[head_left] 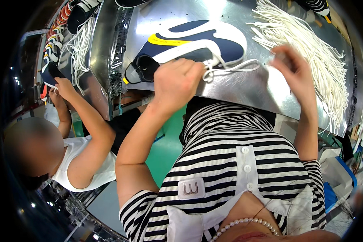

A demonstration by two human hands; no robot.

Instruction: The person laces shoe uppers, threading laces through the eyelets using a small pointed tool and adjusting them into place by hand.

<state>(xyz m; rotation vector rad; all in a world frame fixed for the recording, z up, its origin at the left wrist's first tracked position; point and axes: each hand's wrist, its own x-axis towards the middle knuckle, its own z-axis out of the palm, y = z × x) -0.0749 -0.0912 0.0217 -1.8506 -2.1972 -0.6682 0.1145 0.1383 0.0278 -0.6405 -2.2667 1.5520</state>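
Observation:
A navy, white and yellow shoe upper [177,41] lies on the metal table in front of me. My left hand [177,80] is closed on its near edge, knuckles up, and the fingertips are hidden. Beside those knuckles a white shoelace [252,63] is threaded in the upper and trails to the right in loops. My right hand [292,68] is raised at the right, apart from the upper, with fingers bent and smeared by motion. Whether it pinches anything does not show. Just beyond it spreads a thick pile of white shoelaces [310,52].
The metal table [238,90] has its near edge at my waist. To the left, a co-worker's hands [64,86] hold a dark shoe upper [51,74] beside more white laces [81,48] and a row of shoe uppers [54,42]. Another striped upper [316,7] sits at the far right.

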